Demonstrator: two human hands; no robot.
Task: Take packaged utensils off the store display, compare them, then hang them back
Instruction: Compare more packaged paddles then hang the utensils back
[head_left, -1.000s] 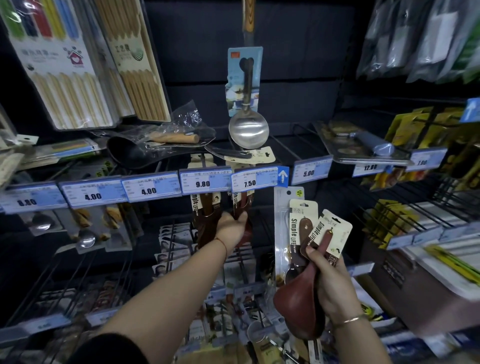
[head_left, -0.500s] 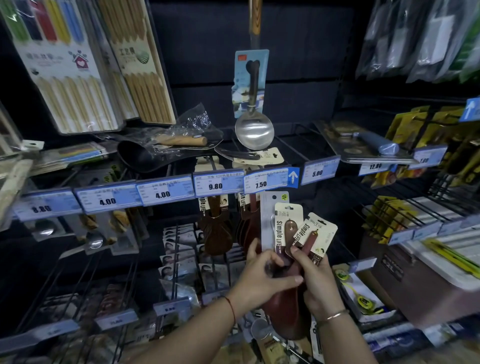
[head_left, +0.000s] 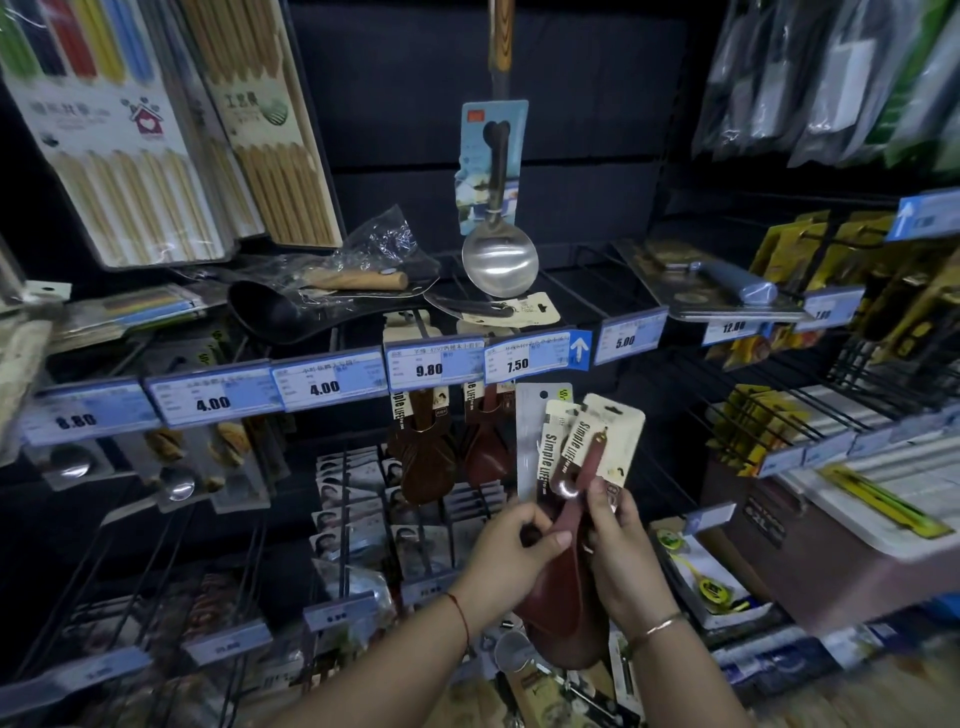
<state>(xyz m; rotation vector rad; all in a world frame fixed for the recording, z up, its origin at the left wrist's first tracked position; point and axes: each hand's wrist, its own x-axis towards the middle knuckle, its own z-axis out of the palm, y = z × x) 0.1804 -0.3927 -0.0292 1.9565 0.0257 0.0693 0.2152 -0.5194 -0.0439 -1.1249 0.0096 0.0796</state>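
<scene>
Both hands hold a bunch of packaged brown wooden spoons (head_left: 569, 587) with cream "Simple LIFE" cards (head_left: 597, 441) in front of the display. My left hand (head_left: 511, 551) pinches the handles from the left. My right hand (head_left: 621, 540) grips them from the right. A long white card (head_left: 527, 441) stands behind the bunch. More brown spoons (head_left: 423, 467) of the same kind hang on pegs under the 9.80 and 7.50 price tags (head_left: 524, 361), up and left of my hands.
A steel ladle on a blue card (head_left: 498, 260) hangs above. A bagged black ladle (head_left: 280, 312) lies on the shelf; chopstick packs (head_left: 130, 150) hang upper left. Wire pegs with yellow packets (head_left: 753, 431) jut out at right, above a grey box (head_left: 831, 540).
My left hand left the spoons hanging on the peg, came down and right, and closed on the bunch held by my right hand. The bunch has shifted a little left.
</scene>
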